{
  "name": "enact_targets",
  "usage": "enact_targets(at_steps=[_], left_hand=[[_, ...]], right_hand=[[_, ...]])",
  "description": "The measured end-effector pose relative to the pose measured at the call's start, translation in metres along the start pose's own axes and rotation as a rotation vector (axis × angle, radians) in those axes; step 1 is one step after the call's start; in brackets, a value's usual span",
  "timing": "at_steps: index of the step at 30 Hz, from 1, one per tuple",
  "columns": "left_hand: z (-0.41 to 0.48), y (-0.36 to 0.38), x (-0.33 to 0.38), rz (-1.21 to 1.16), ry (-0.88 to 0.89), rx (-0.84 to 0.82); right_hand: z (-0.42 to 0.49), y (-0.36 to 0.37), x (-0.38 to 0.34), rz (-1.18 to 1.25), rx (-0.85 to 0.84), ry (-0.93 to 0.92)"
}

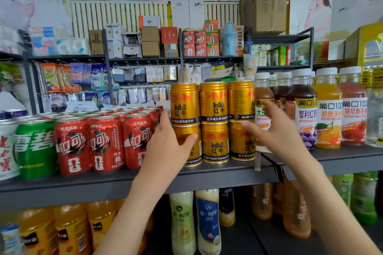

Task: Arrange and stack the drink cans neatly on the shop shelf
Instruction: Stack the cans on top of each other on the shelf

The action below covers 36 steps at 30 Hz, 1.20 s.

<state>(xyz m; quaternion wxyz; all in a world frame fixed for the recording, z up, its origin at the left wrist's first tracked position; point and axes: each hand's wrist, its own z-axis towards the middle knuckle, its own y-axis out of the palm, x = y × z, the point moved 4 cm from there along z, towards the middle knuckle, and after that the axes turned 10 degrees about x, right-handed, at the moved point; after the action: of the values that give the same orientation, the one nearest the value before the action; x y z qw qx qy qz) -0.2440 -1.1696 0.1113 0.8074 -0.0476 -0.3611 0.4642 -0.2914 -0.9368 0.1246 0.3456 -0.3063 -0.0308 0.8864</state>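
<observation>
Gold Red Bull cans stand two layers high on the grey shelf (pixel 207 174): three on top (pixel 213 102) and three below (pixel 215 143). My left hand (pixel 165 143) is at the left side of the stack, its thumb across the lower left can (pixel 192 151) and its fingers straight up beside the upper left can (pixel 183 103). My right hand (pixel 273 130) reaches to the right side of the stack, fingers straight, next to the right cans (pixel 241 141); it is blurred and holds nothing.
Red cola cans (pixel 105 143) and a green Sprite can (pixel 35 149) fill the shelf to the left. Juice bottles (pixel 328 109) stand close on the right. Bottled drinks (pixel 207 221) line the lower shelf. Racks of small goods stand behind.
</observation>
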Motion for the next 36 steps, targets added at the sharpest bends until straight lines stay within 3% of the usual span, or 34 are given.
enact_targets(at_steps=[3, 8, 14, 25, 31, 33, 36], left_hand=[[0.02, -0.016, 0.016, -0.027, 0.046, 0.063], [0.054, -0.029, 0.028, -0.114, -0.029, 0.053], [0.073, -0.012, 0.016, -0.352, -0.157, -0.139], [0.063, -0.014, 0.019, -0.245, 0.019, 0.026], [0.06, -0.008, 0.016, -0.161, 0.061, 0.069], [0.056, -0.006, 0.016, -0.117, 0.075, 0.09], [0.049, -0.003, 0.02, -0.062, 0.101, 0.148]], right_hand=[[0.023, -0.018, -0.036, -0.03, 0.086, -0.186], [0.055, -0.006, -0.085, -0.089, -0.165, -0.377], [0.076, 0.029, -0.087, -0.297, -0.4, -0.281], [0.082, 0.037, -0.083, -0.523, -0.358, -0.349], [0.074, 0.016, -0.064, -0.267, -0.189, -0.289], [0.07, 0.004, -0.049, -0.065, -0.13, -0.194], [0.064, -0.003, -0.026, 0.235, -0.205, 0.013]])
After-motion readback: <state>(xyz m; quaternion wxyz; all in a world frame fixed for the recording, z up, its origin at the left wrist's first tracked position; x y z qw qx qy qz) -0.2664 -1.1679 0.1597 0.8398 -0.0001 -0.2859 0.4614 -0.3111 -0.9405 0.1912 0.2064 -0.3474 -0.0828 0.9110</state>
